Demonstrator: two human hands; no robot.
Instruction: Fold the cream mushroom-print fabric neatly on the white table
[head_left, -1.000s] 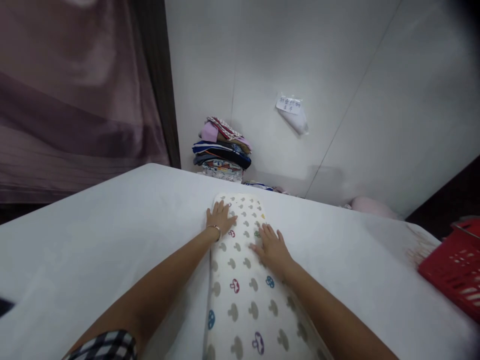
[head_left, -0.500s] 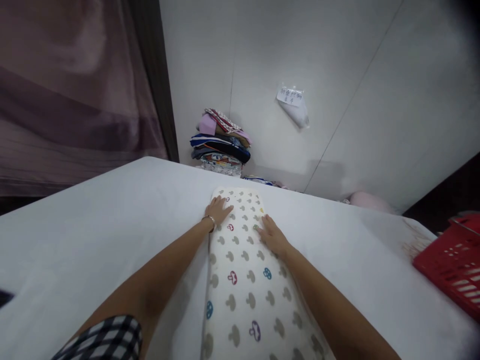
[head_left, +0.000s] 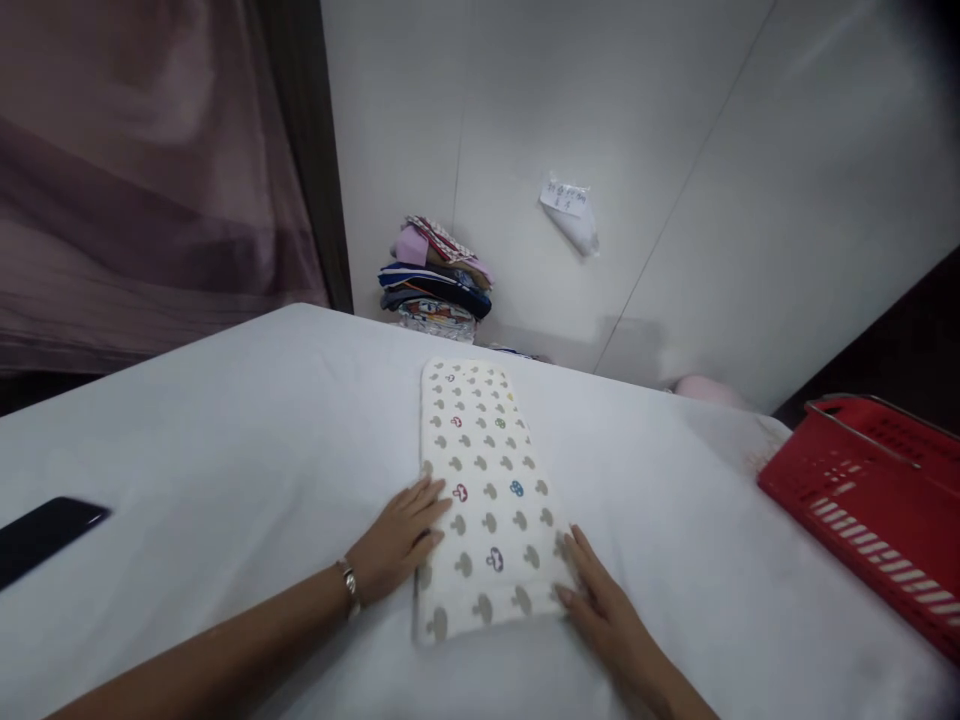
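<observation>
A long folded cloth, cream with grey and a few coloured mushroom prints, lies flat on the white table. My left hand, with a silver bracelet at the wrist, rests its spread fingers on the cloth's left edge. At the opposite edge, lower down, my right hand touches the cloth with fingertips, thumb held apart from the fingers. Neither hand grips it. The cloth's near end shows just below both hands.
Beyond the table's far edge stands a stack of folded fabrics against the wall. A red plastic basket with a metal handle sits at the right. A dark phone-like object lies at the left. A plastic pouch hangs on the wall.
Both hands have slid from the cloth's far part toward its near end. The view has shifted back, so the cloth's near edge, more of the basket and the dark object now show.
</observation>
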